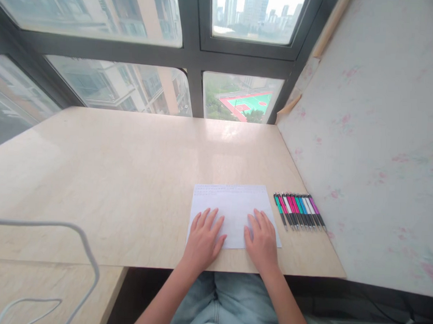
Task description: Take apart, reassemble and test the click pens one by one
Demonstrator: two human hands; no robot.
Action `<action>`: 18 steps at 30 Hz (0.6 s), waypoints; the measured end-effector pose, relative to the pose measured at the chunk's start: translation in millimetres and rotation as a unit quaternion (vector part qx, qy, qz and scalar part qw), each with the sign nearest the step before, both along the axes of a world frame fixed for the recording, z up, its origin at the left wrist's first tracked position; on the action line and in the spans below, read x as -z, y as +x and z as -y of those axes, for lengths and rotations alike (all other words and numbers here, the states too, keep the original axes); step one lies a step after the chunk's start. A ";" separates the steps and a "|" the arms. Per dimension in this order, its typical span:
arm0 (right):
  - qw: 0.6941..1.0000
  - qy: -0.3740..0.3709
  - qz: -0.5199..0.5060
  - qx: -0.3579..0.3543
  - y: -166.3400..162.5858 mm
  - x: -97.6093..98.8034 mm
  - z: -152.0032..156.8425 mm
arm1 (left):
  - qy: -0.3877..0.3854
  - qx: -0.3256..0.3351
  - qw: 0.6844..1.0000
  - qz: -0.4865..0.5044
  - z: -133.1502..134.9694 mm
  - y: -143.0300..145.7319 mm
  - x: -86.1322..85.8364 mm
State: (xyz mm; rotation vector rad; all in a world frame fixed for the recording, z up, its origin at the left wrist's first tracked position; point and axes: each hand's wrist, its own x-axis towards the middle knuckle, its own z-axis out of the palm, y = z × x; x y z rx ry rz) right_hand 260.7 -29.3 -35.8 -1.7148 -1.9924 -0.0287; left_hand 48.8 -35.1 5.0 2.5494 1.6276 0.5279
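A white sheet of paper (232,206) with faint lines of writing along its far edge lies flat on the pale wooden desk (128,176). My left hand (203,238) rests palm down on the sheet's near left corner, fingers stretched out. On the near right part of the sheet my right hand (262,239) lies flat in the same way. Neither hand holds anything. A row of several pens (299,211) in green, pink, white, blue and purple lies side by side just right of the paper, a short way from my right hand.
A wall with pale flowered paper (377,141) borders the desk on the right. Large windows (126,89) stand behind the desk's far edge. A white cable (85,247) loops over the near left corner. My legs in light jeans (227,303) are below the front edge.
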 end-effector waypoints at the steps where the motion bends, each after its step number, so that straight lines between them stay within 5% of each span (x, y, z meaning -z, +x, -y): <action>1: 1.000 0.001 -0.003 -0.003 0.1 -0.3 -0.1 | -0.002 -0.004 1.000 0.001 1.0 2.8 1.5; 18: 0.999 0.027 -0.022 0.009 -1.0 3.2 -4.9 | 0.023 -0.007 0.999 0.032 -1.4 -1.5 9.7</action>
